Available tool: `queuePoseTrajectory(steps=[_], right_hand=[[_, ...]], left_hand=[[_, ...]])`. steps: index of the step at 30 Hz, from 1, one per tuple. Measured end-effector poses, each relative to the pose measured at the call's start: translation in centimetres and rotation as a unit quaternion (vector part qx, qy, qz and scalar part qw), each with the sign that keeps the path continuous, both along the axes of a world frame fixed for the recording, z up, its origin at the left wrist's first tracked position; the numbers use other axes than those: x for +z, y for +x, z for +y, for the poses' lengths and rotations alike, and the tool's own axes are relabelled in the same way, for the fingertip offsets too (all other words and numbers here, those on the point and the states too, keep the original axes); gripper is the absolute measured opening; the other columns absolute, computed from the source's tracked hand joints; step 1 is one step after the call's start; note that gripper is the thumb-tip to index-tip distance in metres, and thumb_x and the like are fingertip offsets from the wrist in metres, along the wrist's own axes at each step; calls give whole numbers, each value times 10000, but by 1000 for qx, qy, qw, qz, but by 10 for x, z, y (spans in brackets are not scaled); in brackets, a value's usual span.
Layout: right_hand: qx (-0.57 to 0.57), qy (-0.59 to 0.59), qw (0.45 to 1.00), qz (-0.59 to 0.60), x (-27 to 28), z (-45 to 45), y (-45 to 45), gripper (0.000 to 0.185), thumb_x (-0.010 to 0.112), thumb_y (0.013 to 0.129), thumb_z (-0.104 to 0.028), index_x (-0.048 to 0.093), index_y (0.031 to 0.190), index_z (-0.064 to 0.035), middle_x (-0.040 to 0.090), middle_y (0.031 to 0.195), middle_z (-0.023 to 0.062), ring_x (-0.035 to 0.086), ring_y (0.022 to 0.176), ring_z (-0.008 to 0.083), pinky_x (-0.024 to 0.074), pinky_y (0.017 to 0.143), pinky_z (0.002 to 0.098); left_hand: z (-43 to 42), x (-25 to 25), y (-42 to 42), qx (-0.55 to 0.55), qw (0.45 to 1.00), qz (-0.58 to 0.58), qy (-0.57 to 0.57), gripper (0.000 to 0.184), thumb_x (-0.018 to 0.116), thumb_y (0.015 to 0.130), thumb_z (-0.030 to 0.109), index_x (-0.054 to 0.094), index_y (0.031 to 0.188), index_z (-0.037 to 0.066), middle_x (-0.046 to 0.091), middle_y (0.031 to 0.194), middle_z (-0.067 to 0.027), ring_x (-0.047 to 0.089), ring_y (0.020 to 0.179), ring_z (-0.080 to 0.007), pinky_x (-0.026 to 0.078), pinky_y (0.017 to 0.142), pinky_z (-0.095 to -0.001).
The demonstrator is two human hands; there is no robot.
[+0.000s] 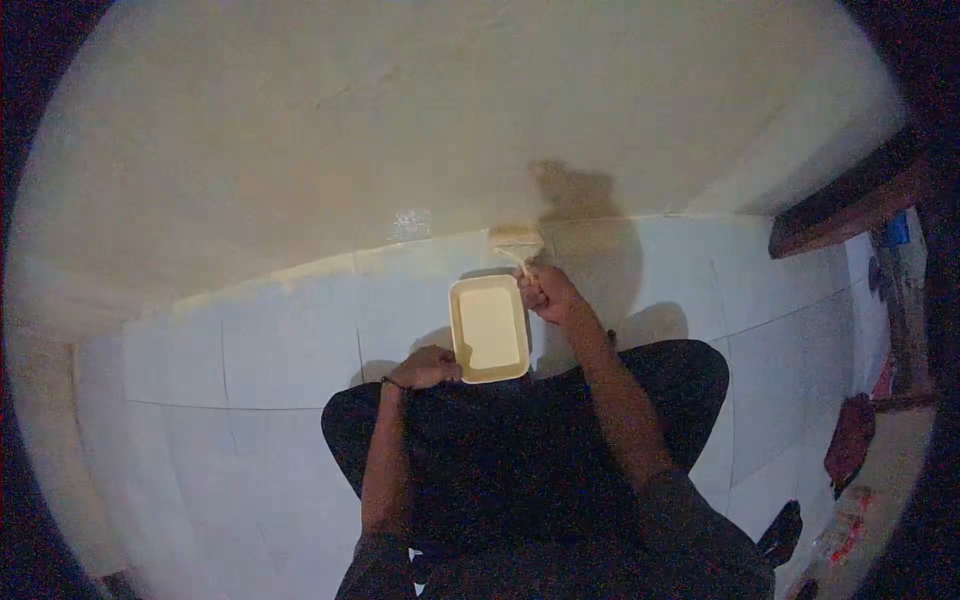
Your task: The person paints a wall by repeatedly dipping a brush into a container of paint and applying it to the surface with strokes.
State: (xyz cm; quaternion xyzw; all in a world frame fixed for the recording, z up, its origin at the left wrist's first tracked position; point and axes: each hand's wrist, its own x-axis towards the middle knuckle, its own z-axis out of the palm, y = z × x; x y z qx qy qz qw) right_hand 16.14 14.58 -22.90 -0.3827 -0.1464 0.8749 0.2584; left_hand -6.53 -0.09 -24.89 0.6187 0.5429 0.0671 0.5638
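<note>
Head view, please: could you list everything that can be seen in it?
Tray: one, cream, in front of the lap
Roller: one, cream, at the wall's foot
Wall: one ahead, beige, beyond the floor
Floor: one, pale tiles, around the person
Wooden piece: one, brown, upper right
Blue thing: one, blue, far right, unclear
Cloth: one, dark red, right
Plastic: one, clear with red, lower right
Black thing: one, black, lower right, unclear
Trousers: one pair, dark, bottom centre
Wristband: one, dark, left wrist
Left hand: one, brown, fingers at the tray's near left corner
Right hand: one, brown, fingers around the roller's handle
</note>
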Motion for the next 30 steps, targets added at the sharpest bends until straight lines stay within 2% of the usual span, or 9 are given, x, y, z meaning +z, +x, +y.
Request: queuePoseTrajectory(steps=[6,12,13,15,18,23,25,27,30], right_hand=[[-46,130,986,-98,35,-15,-1,277,424,843,-307,455,836,-32,402,583,-11,309,372,37,255,307,145],[-37,150,984,-92,101,-19,8,281,445,835,-310,451,883,-34,406,585,-6,315,389,28,251,310,141],[-36,154,983,-92,114,-21,8,281,445,835,-310,451,883,-34,406,585,-6,315,389,28,251,310,141],[-55,205,974,-83,140,-28,6,292,449,831,-314,453,910,-33,409,586,-9,304,370,26,247,299,146],[-77,271,955,-93,189,-52,1,300,447,828,-327,464,913,-40,404,572,-16,294,350,27,244,293,149],[-140,426,878,-165,260,-52,-13,292,428,834,-335,486,907,-59,379,538,-24,284,342,28,242,298,153],[-159,529,830,-81,280,-39,-20,288,416,845,-313,480,948,-53,380,564,-19,278,353,24,228,294,156],[-146,531,833,-60,295,-20,-28,290,410,849,-306,475,961,-47,383,581,-16,278,363,24,223,296,154],[-122,529,839,-16,284,-2,-32,297,400,856,-291,463,981,-30,390,626,-9,282,387,23,215,305,142]], left_hand=[[-1,17,7,36,999,-3,-23,334,476,733,319,563,727,-3,563,667,-75,533,666,-158,420,628,-299],[1,16,8,13,999,37,3,341,454,723,322,546,688,-4,545,662,-86,518,627,-189,415,612,-315],[0,5,4,14,999,36,7,341,454,723,322,546,688,-4,545,662,-86,518,627,-189,415,612,-315],[-2,-40,-5,43,994,-87,50,346,455,708,327,542,664,-5,544,671,-105,524,637,-220,413,617,-332],[1,-102,-10,68,988,-108,82,354,454,701,332,549,656,-5,555,693,-121,539,680,-238,409,643,-340],[3,-75,-3,28,987,-83,138,345,455,690,324,560,670,-4,565,715,-137,541,712,-244,404,676,-342],[2,-60,-1,32,985,-88,144,341,456,688,320,564,672,-3,568,716,-136,541,713,-243,405,682,-342],[5,-45,1,22,997,-59,52,342,453,692,319,569,705,-2,571,719,-133,542,722,-251,406,690,-347],[5,-45,2,53,997,-44,36,340,452,688,323,578,723,9,582,737,-124,547,738,-252,406,693,-352]])
